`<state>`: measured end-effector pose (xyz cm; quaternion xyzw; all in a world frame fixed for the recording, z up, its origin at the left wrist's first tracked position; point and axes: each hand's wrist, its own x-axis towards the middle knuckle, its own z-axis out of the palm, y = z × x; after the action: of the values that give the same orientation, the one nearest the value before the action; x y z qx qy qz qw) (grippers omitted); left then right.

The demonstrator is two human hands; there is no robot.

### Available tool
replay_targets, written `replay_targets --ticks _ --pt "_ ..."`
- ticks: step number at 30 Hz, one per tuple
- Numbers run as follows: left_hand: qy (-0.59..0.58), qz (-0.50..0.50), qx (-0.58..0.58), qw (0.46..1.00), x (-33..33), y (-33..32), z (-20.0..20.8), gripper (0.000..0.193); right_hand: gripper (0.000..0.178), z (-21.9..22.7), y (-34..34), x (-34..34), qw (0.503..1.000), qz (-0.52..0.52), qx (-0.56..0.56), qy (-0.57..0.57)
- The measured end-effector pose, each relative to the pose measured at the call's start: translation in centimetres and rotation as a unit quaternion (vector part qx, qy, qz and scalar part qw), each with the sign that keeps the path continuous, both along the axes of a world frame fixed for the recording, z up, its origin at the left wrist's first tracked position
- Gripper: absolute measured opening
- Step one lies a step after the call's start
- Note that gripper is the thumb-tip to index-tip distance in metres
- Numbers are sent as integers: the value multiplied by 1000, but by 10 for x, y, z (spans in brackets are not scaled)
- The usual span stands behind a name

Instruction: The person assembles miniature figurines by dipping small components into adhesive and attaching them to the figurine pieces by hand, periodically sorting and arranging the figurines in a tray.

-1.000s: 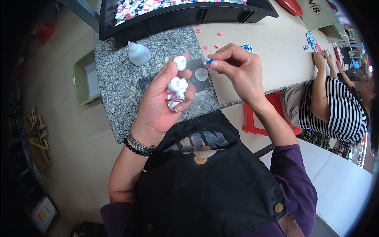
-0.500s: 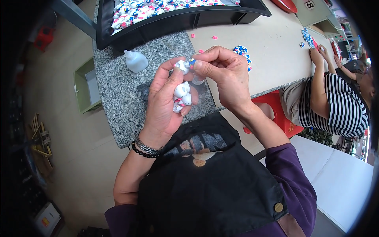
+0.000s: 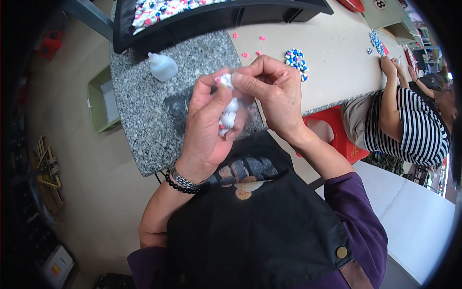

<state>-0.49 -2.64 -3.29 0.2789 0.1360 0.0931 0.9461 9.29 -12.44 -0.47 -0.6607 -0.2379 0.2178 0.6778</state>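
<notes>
Between the thumb and forefinger of my left hand is a small white figurine head with a touch of pink. More white figurine pieces, some with pink bits, are cradled lower in the same hand against its curled fingers. My right hand is closed in a pinch, its thumb and forefinger pressed up to the side of the white head. What lies between those right fingertips is hidden.
A white squeeze bottle stands on the granite top. Behind it sits a black tray full of small figurines. Pink pieces and a blue-and-white cluster lie on the beige table. A co-worker in stripes sits at right.
The small blue piece at my right fingertips is now out of sight, and those fingers have closed in on the white head. My left hand has shifted slightly right.
</notes>
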Motion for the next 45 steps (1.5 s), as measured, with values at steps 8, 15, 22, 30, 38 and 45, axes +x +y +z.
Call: replay_targets --ticks 8,15,22,30,38,45 --pt "5 43 48 998 -4 -3 -4 23 6 -8 3 -12 999 -27 37 -23" --pt "-7 58 153 987 -9 -5 6 27 7 -5 -7 -9 989 -25 -1 -147" --pt "-70 28 339 938 11 -2 25 31 18 21 -33 14 993 50 84 -73" --pt "-109 157 761 619 49 0 55 31 23 68 -69 36 989 105 70 -76" --pt "-140 183 772 593 55 -16 83 43 18 72 -58 47 988 64 33 -137" --pt "58 -7 585 809 -16 -24 64 29 22 56 4 113 879 -115 -53 -460"
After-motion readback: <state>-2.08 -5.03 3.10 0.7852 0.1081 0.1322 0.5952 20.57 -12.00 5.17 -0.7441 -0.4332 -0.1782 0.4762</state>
